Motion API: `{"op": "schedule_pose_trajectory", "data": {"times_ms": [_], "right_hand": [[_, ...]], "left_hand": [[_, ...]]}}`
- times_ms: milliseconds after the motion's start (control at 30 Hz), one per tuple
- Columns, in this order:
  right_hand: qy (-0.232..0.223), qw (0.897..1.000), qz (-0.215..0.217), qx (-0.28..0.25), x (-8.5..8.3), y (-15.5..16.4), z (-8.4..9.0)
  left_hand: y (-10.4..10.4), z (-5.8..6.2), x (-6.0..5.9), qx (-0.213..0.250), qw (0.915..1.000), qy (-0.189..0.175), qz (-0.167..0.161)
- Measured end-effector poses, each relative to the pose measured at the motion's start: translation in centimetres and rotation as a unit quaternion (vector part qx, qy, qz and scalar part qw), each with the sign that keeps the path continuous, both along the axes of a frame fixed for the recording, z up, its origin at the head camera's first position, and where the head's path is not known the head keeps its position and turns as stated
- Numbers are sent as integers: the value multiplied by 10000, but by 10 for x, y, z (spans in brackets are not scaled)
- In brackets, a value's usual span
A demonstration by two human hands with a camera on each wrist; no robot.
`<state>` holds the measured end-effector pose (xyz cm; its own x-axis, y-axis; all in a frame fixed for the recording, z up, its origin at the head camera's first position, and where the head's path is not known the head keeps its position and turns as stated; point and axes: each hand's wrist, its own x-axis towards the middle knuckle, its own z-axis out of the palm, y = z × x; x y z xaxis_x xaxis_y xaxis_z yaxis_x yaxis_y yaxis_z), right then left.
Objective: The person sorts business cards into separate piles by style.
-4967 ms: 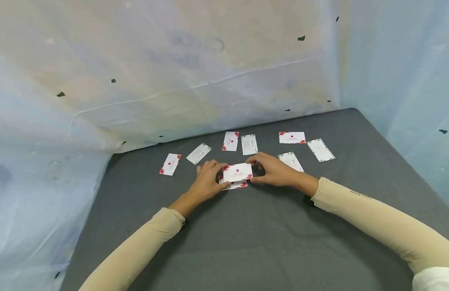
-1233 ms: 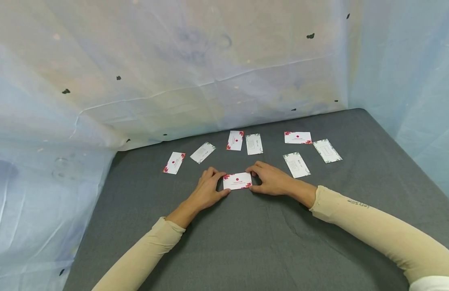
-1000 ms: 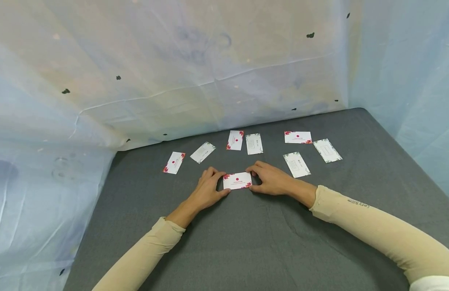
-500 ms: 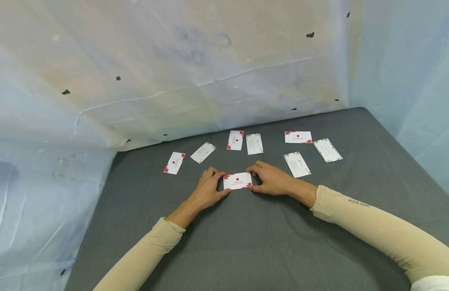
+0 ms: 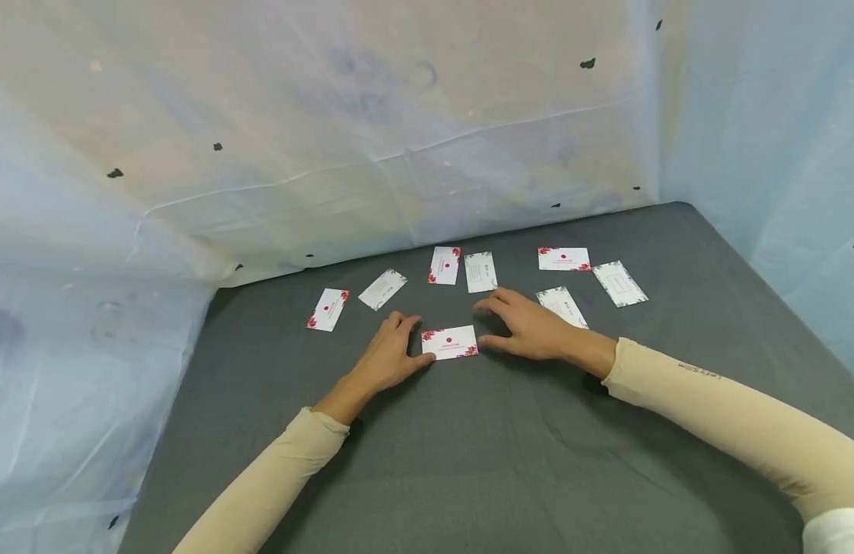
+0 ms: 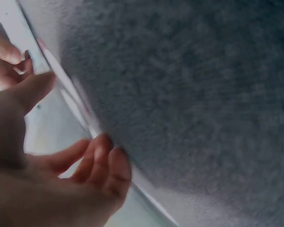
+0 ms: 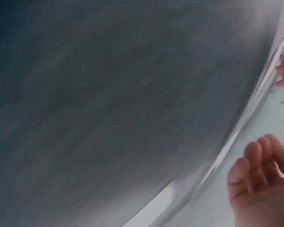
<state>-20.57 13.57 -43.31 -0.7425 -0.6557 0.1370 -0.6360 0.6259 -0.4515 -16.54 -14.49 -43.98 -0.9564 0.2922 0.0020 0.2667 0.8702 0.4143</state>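
Observation:
A white business card [image 5: 450,343] with red floral corners and a red dot lies on the grey cloth in the middle of the head view. My left hand [image 5: 388,354] is at its left side, thumb tip right at the lower left corner, index finger spread away from the edge. To the right of the card, my right hand [image 5: 531,327] holds nothing, its thumb and fingers parted. The left wrist view has the left hand [image 6: 71,156] with thumb and fingers apart, and the right wrist view the right hand [image 7: 260,175] with loosely bent fingers.
Several more cards lie in a loose arc behind: red-cornered ones [image 5: 328,309], [image 5: 444,265] and green-cornered cards [image 5: 382,289], [image 5: 481,271]. On the right, a green-cornered card [image 5: 562,305] is partly hidden by the right hand. A pale sheet [image 5: 399,192] hangs behind the grey-covered table [image 5: 455,462].
Earlier, both hands lowered a red-cornered card over another lying card and pinched its ends. Now the fingers have spread off it, and the right hand has drawn back slightly rightward and up.

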Motion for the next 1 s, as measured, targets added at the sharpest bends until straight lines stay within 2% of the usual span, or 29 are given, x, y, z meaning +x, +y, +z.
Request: {"op": "schedule_pose_trajectory", "data": {"times_ms": [133,233,333,500,633,800,867,1000], "right_hand": [[174,9996,-203,-84,-12,26,0],[236,9990,-377,0,-23,48,0],[284,9981,-524,184,-37,68,4],[252,9952,-877,362,-56,95,11],[113,9920,-1163,477,-65,113,6],[101,9891,-1385,491,-78,132,-3],[117,9872,-1507,505,-84,138,-4],[26,9828,-1682,764,-91,145,-4]], "left_hand": [[4,6,-7,-181,9998,18,63],[16,10,-13,-223,9997,43,58],[34,18,-21,-119,9999,-26,97],[76,29,-43,225,9996,-188,8],[108,26,-58,623,9978,-211,-109],[143,22,-70,1009,9948,-101,-132],[156,21,-75,1101,9939,1,-18],[179,19,-85,1035,9936,112,427]]}}
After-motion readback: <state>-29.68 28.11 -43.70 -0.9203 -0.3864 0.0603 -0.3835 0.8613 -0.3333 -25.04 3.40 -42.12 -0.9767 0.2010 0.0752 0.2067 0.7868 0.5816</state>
